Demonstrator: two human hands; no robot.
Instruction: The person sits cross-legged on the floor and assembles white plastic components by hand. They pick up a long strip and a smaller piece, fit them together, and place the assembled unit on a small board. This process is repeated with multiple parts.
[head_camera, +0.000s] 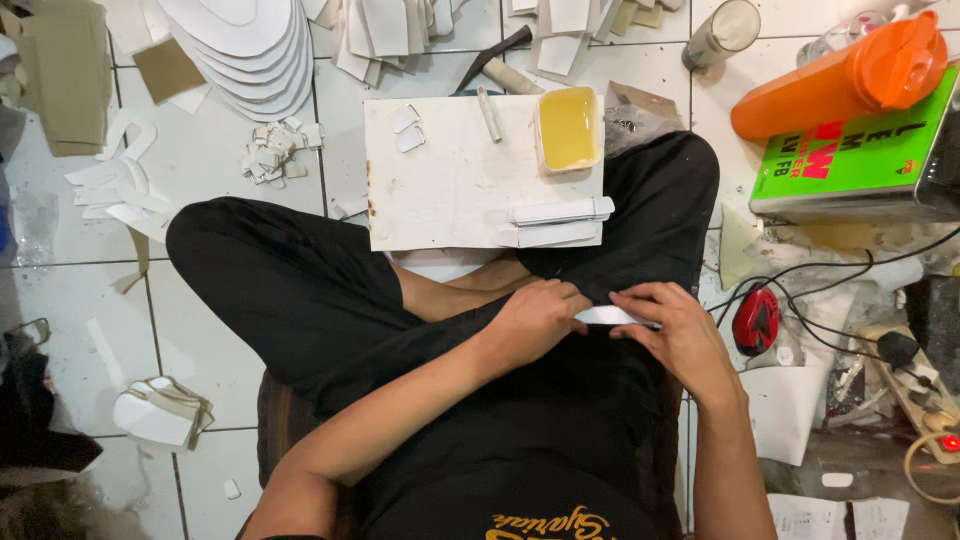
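Note:
I sit cross-legged on a white tiled floor in black trousers. My left hand (537, 318) and my right hand (680, 330) both pinch a small white strip (610, 316) held over my lap, one hand at each end. In front of my legs lies a white work board (450, 185). On it sit a shallow tub of yellow glue (568, 128), a few stacked white strips (556, 222), two small white cut pieces (406, 128) and a thin stick (489, 113).
Stacks of white sole-shaped cutouts (245, 50) and scraps lie at the back left. An orange flask (850, 75) rests on a green tin (850, 160) at right. A red device (757, 320), cables and a power strip (915, 385) crowd the right side.

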